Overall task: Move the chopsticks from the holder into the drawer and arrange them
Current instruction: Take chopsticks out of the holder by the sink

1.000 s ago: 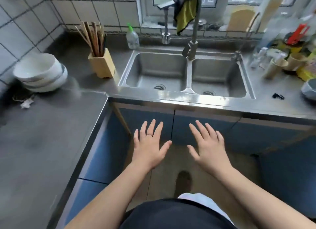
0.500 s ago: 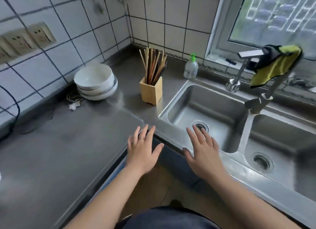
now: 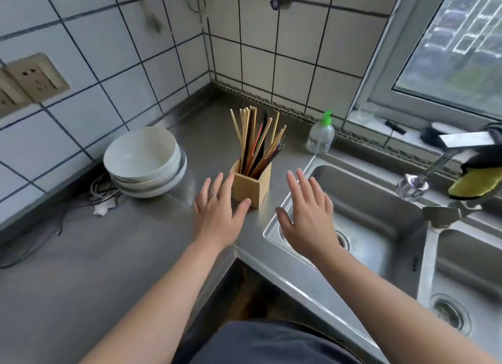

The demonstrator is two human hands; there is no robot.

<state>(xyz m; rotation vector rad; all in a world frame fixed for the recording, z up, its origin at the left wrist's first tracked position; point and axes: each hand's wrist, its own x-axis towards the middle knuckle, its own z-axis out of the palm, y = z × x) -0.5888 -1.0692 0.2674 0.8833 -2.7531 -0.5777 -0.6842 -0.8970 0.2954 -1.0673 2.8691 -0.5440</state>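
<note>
Nothing of the task looks done yet; the chopsticks (image 3: 256,141) all stand upright and fanned in the wooden holder (image 3: 251,185), which sits on the steel surface (image 3: 108,255) between the stacked bowls (image 3: 145,161) and the sink (image 3: 361,219); no drawer is in view, so taking the sticks out, carrying them over and arranging them all remain. Both arms reach forward, palms down, fingers spread; the left hand (image 3: 218,214) hovers just beside the holder's near-left edge, possibly brushing it, though I cannot tell; the right hand (image 3: 308,213) hangs over the sink's corner, apart from the holder. Each grip is slack and empty.
</note>
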